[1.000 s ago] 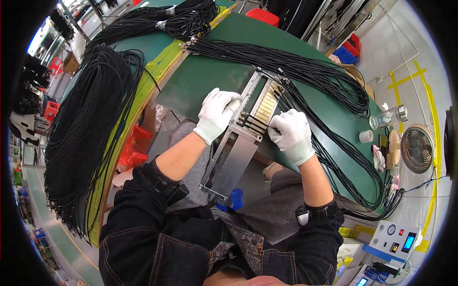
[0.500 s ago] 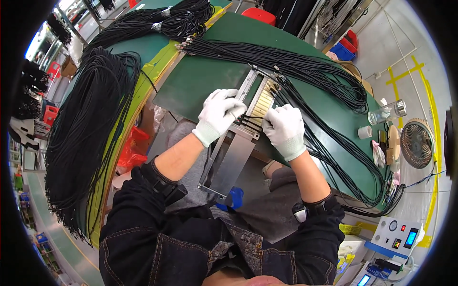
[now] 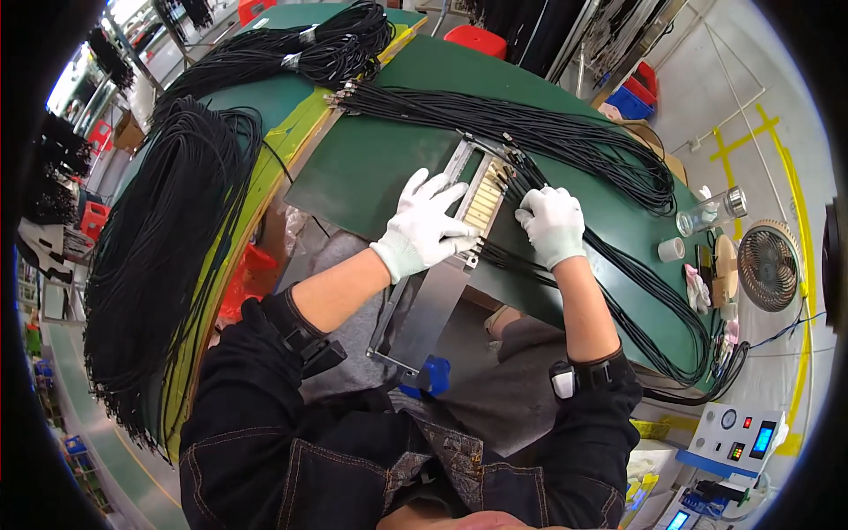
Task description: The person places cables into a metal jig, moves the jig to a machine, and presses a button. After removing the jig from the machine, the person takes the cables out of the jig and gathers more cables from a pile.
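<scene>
A metal fixture (image 3: 460, 159) with a row of cream blocks lies at the green table's near edge, its long plate reaching toward my lap. Over its left side is my white-gloved left hand (image 3: 422, 225), fingers spread, thumb beside the near end of the blocks. Several thin black cables (image 3: 517, 261) run right from that end, passing below my right hand. My gloved right hand (image 3: 552, 226) is closed, fingers curled beside a bundle of black cables (image 3: 609, 247); what is in its fingertips is hidden. Cable ends (image 3: 502, 175) rest near the fixture's far end.
A long black cable bundle (image 3: 530, 124) crosses the green table (image 3: 371, 163). Larger cable heaps (image 3: 168, 221) lie on the left over a yellow-edged table. At the right stand a glass jar (image 3: 714, 212), a white roll (image 3: 671, 249) and a small fan (image 3: 768, 265).
My left hand has opened its fingers and shifted slightly right. My right hand has moved right, away from the fixture. The cables at the fixture's near end now show more fully.
</scene>
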Motion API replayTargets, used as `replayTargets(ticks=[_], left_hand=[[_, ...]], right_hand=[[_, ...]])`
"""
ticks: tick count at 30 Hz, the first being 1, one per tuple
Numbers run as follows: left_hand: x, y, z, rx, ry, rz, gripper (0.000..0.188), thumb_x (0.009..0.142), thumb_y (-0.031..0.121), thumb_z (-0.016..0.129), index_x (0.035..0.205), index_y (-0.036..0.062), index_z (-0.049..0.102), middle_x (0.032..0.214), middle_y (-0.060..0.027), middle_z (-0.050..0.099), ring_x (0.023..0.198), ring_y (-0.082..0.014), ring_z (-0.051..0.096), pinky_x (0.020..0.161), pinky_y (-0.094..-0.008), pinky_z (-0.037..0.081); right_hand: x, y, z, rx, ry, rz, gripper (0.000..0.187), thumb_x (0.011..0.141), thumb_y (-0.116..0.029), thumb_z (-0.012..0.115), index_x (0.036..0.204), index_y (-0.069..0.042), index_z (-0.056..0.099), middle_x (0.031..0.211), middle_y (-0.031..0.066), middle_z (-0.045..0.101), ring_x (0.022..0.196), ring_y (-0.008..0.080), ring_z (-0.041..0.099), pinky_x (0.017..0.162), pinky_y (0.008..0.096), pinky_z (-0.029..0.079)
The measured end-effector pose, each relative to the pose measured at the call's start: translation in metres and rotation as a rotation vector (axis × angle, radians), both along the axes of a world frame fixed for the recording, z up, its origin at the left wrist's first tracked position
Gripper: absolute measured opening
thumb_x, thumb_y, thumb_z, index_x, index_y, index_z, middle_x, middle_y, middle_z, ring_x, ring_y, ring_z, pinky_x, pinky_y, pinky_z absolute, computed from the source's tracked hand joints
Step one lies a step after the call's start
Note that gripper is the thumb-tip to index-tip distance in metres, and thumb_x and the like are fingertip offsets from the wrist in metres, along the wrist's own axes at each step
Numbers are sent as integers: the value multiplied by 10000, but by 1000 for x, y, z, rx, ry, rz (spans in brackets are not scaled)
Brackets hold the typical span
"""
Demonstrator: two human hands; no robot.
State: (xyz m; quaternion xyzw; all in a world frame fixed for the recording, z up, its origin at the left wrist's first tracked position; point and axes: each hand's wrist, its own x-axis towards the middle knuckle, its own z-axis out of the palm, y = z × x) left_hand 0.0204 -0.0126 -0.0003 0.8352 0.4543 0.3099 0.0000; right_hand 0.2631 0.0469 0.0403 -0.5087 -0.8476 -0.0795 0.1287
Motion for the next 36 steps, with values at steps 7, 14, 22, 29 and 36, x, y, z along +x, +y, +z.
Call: replayTargets(ticks=[7, 14, 22, 29, 36], left_hand=[[-5, 9, -6, 11, -266, 121, 157, 831, 270, 720, 911, 138, 744, 1252, -141, 641, 1240, -366, 516, 1095, -476, 352], [-3, 6, 15, 7, -426, -105, 96, 830, 149, 695, 842, 53, 695, 1210, -142, 648, 1189, -355, 538, 1041, -439, 396], [-2, 0, 19, 15, -398, -77, 94, 798, 143, 726, 828, 56, 712, 1212, -126, 650, 1184, -341, 537, 1038, -428, 395], [-3, -1, 19, 13, -408, -74, 103, 813, 147, 728, 829, 46, 717, 1206, -123, 653, 1198, -322, 531, 1038, -417, 402], [-6, 1, 13, -128, -513, -76, 106, 849, 136, 704, 827, 32, 712, 1200, -128, 656, 1175, -308, 550, 1010, -398, 430]], right_hand=[[-10, -9, 15, -20, 277, 351, 119, 763, -220, 745, 772, -120, 681, 779, 62, 644, 821, 289, 606, 722, 410, 476], [-45, -33, 3, -80, 490, 456, 169, 745, -210, 774, 798, -81, 678, 758, 97, 637, 766, 321, 598, 701, 426, 464], [-39, -31, 10, -90, 367, 437, 212, 763, -273, 771, 853, -91, 711, 790, 115, 662, 751, 340, 618, 673, 440, 479], [-37, -33, 1, -446, 476, 271, 176, 759, -243, 770, 870, -121, 710, 785, 96, 662, 770, 298, 627, 687, 416, 467], [-57, -47, 4, 69, 540, 378, 124, 795, -190, 742, 873, -112, 685, 742, 93, 629, 767, 301, 609, 694, 420, 443]])
